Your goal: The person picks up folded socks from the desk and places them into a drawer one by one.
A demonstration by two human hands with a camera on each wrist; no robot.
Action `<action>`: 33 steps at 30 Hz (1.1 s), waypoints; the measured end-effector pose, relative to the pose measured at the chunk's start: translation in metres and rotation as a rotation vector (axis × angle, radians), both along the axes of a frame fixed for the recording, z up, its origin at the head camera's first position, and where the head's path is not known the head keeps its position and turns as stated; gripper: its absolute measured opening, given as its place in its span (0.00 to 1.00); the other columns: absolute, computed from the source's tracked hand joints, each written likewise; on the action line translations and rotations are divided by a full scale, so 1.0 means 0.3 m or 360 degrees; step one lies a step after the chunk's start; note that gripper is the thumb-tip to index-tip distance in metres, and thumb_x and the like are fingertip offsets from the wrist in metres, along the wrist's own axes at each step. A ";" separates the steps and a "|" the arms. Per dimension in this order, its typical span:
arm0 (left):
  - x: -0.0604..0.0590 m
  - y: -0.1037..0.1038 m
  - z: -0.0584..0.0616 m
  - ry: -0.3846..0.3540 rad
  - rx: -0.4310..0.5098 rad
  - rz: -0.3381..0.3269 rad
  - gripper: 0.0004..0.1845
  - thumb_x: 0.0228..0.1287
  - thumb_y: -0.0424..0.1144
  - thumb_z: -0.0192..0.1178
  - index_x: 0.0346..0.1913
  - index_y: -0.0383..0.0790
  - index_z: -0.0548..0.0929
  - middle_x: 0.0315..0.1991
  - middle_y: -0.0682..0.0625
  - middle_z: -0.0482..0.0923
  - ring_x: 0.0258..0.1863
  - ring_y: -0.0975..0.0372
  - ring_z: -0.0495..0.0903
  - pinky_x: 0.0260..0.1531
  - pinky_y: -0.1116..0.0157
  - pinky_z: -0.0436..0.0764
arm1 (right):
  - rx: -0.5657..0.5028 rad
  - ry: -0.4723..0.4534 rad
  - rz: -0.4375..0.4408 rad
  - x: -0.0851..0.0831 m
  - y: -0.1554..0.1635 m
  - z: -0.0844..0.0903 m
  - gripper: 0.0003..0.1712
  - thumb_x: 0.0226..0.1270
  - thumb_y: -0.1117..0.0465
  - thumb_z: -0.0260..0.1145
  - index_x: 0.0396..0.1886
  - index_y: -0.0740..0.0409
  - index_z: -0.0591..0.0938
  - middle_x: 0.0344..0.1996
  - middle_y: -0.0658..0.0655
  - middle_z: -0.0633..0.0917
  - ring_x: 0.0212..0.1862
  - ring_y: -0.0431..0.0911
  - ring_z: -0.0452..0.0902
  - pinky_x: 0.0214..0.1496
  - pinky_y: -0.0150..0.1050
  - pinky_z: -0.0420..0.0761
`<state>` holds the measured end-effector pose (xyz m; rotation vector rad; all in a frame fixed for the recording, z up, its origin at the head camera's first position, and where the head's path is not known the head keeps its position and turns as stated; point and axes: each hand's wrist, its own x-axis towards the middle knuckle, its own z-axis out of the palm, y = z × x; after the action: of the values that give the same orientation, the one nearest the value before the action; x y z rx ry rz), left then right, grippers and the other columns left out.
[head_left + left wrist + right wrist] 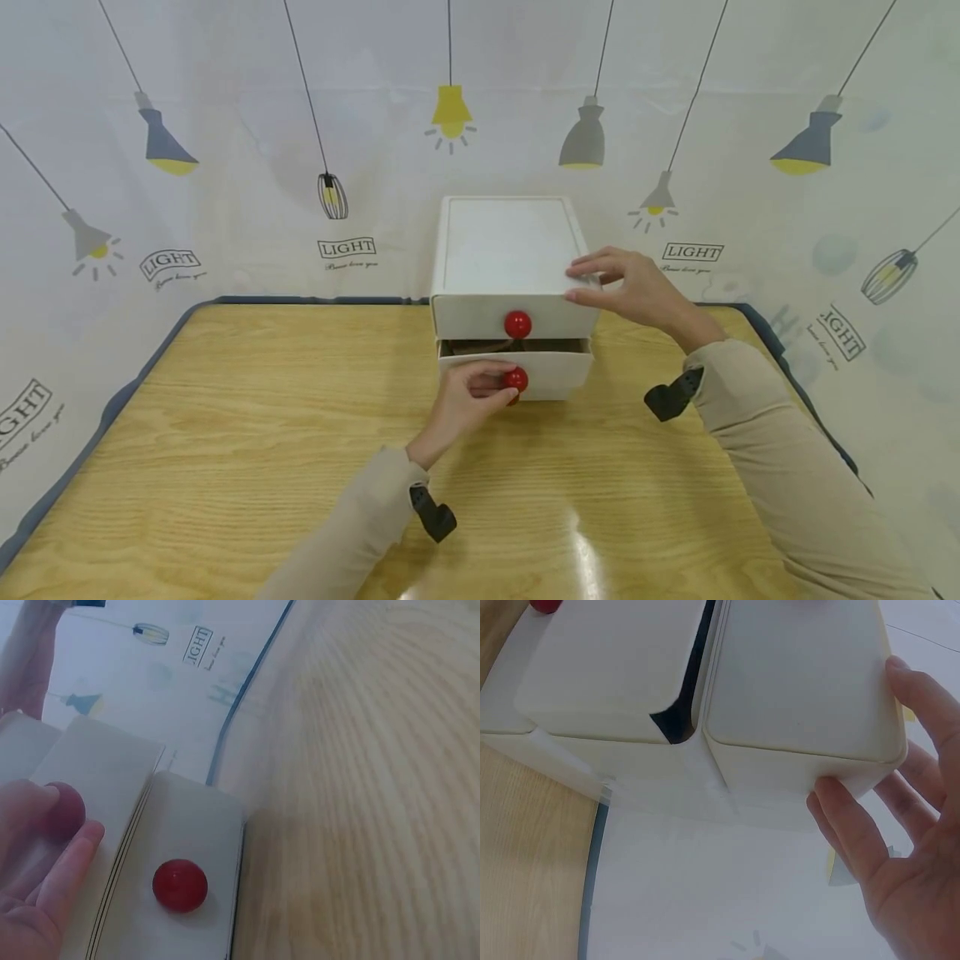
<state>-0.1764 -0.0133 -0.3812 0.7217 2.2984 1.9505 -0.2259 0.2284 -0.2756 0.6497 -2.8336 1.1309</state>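
White drawer box (512,258) with two stacked drawers stands at the far middle of the wooden table (225,433) in the head view, close to the lamp-printed backdrop (225,167). Its lower drawer (555,371) is pulled out a little, leaving a dark gap under the upper drawer (472,317). The left hand (468,404) pinches the lower red knob (516,381) between thumb and fingers, a narrow grip closed on the knob. The upper red knob (517,324) is free. The right hand (633,287) lies on the box's top right edge, fingers nearly straight and lightly spread, clasping nothing.

From the left wrist, the left hand (37,877) shows at the lower left with its fingertips (86,836) around one knob (64,810), blurred and half hidden. The other knob (180,885) sits clear on its white drawer front, next to the table's grain.

From the right wrist, the box (795,682) fills the upper frame, a dark slit showing between its two stacked parts. The right hand (900,855) touches its corner with extended fingers (847,825), the palm open beside the wall.
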 end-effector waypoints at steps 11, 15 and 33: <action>-0.042 -0.001 0.006 0.0001 -0.0046 0.0009 0.14 0.54 0.27 0.60 0.45 0.26 0.78 0.43 0.36 0.77 0.39 0.49 0.79 0.37 0.64 0.79 | 0.0006 -0.0001 0.0023 0.009 -0.008 0.006 0.24 0.57 0.54 0.64 0.51 0.61 0.77 0.54 0.59 0.72 0.52 0.55 0.67 0.53 0.50 0.69; -0.050 0.000 0.005 -0.0009 -0.0052 0.0007 0.15 0.54 0.27 0.60 0.45 0.26 0.77 0.43 0.35 0.77 0.38 0.48 0.78 0.37 0.63 0.79 | 0.0008 0.0009 0.0014 0.008 -0.008 0.005 0.24 0.56 0.53 0.65 0.51 0.61 0.77 0.54 0.59 0.72 0.52 0.55 0.68 0.53 0.50 0.69; -0.022 0.013 -0.004 0.0140 -0.0124 0.0092 0.16 0.56 0.26 0.58 0.48 0.26 0.74 0.42 0.35 0.76 0.39 0.49 0.78 0.38 0.59 0.78 | -0.0018 0.0076 -0.0046 0.005 -0.018 -0.024 0.23 0.55 0.54 0.66 0.49 0.59 0.78 0.53 0.56 0.73 0.50 0.50 0.68 0.50 0.47 0.70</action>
<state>-0.1830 -0.0094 -0.3825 0.7571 2.4575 1.8765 -0.2243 0.2230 -0.2828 0.6246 -2.7856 1.1110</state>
